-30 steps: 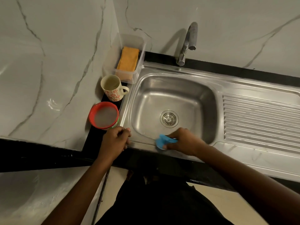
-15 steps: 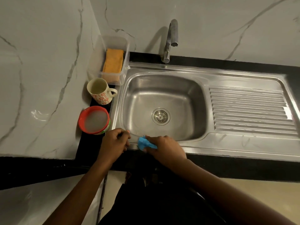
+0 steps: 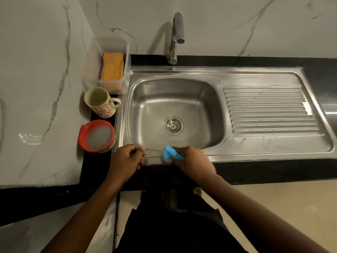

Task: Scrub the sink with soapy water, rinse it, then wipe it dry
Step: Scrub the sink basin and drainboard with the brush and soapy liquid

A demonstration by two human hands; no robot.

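Scrubbing along the front rim of the sink point(image 3: 182, 72) with a blue scrubber point(image 3: 172, 153), pinched in the curled fingers of the right hand point(image 3: 191, 161) and pressed down on the steel. Bracing with the left hand point(image 3: 125, 159), fingers curled over the rim's edge near the front left corner, close to the scrubber but not touching it. Likely to skid off the narrow, wet rim if pushed too hard toward the body, dragging soapy water down the black counter edge and onto the floor. Could also knock the red bowl point(image 3: 97, 136) of cloudy water, just beside the left hand, with a sideways stroke or a shifted wrist, and spill it. Risks leaving the basin walls and the drain point(image 3: 173, 125) unscrubbed if kept only to the rim. Hard to make out: most of the scrubber, buried under the right hand, and the fingertips beneath it. No telling lather from glare on the steel. No reading the contents of the mug point(image 3: 100, 103) from this angle. Losing both forearms at the lower frame edge.
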